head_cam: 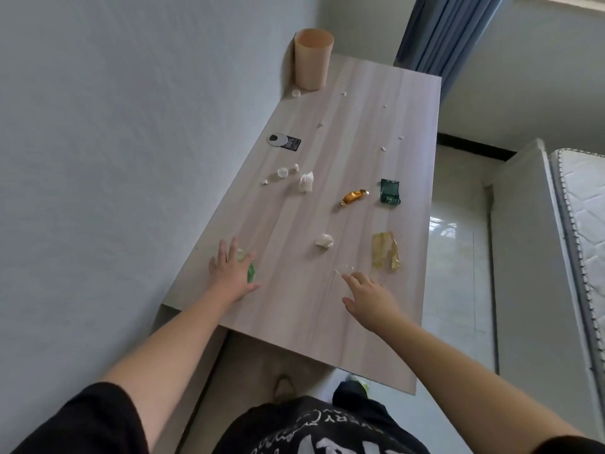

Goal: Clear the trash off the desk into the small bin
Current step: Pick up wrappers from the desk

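- A green-and-clear crinkled plastic wrapper (249,271) is covered by the spread left hand (230,273) near the pale wood bench (294,306) edge.
- The right hand (368,298) is held released, fingers loose, above the bench.
- A tall peach plastic bin (312,59) is stood at the far corner.

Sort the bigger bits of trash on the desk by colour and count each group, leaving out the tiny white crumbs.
White tissue wads: 2
White bottle caps: 2
Green wrappers: 2
Orange-gold sweet wrapper: 1
Yellow clear wrapper: 1
Black and silver card: 1
Total: 9
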Motion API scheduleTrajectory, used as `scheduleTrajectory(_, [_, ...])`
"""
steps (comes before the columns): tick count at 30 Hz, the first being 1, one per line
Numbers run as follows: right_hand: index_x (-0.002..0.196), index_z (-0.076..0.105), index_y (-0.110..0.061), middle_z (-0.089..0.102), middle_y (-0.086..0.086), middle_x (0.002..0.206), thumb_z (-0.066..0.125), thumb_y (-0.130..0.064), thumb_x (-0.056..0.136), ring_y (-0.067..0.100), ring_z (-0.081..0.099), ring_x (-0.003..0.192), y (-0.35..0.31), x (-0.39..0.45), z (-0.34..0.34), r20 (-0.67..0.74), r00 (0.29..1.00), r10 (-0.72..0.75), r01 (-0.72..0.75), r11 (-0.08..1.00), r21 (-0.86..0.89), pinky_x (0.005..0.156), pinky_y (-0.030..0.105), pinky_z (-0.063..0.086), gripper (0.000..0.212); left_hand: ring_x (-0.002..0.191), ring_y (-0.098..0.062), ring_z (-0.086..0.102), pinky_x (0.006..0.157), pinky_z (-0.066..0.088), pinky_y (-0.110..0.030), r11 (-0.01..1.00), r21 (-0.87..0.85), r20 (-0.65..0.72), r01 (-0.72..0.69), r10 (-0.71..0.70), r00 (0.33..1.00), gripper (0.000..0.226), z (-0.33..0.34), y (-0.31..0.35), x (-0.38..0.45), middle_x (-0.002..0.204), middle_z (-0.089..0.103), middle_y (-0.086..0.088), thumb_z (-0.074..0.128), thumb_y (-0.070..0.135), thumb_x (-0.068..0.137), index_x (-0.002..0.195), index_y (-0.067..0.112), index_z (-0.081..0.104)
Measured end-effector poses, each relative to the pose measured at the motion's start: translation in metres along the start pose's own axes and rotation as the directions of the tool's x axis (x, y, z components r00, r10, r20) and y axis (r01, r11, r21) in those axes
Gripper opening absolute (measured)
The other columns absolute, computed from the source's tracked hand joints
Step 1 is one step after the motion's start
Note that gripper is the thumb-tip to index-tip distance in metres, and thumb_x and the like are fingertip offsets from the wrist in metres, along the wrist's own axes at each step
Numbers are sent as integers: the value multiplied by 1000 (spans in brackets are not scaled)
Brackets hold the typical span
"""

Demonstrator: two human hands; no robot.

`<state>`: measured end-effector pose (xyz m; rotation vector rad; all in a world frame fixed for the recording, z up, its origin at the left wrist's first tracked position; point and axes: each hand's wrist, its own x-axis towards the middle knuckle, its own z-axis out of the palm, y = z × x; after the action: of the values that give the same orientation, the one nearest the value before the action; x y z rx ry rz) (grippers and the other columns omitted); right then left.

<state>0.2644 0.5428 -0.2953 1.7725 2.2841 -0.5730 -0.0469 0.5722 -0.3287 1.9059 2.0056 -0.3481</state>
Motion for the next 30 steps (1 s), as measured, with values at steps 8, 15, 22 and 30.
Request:
scheduleTrajectory(8, [148,19,-21,17,6,158,46,-29,95,28,29,138,18,52,12,73,993,-91,96,993,-66,103,42,36,60,146,-32,3,117,22,-52,976,-215,38,46,-38,999,70,28,3,9,160,5,-6,48,46,93,150,27,12])
scheduleTrajectory(15, [143,27,-20,26,8,153,49,-26,92,30,29,136,28,75,18,68,988,-142,149,984,-100,100,44,38,55,121,-35,38,94,42,-41,984,-172,-94,46,-63,994,43,40,30,-2,140,37,-18,44,26,98,139,17,40])
scheduleTrajectory(22, [127,43,-15,44,10,122,57,-19,88,32,45,110,33,83,29,56,981,-184,188,979,-76,83,41,45,42,100,-33,53,81,49,-43,903,-430,-135,-1,-63,989,26,26,65,-10,115,53,-16,45,25,97,118,11,54])
scheduleTrajectory(30, [95,53,-11,56,7,96,49,-22,94,30,53,92,41,86,36,-35,973,-227,228,973,27,67,34,31,12,56,-19,45,48,36,-31,881,-471,-373,-53,-144,917,39,-10,79,-23,67,49,-1,48,40,94,69,11,49])
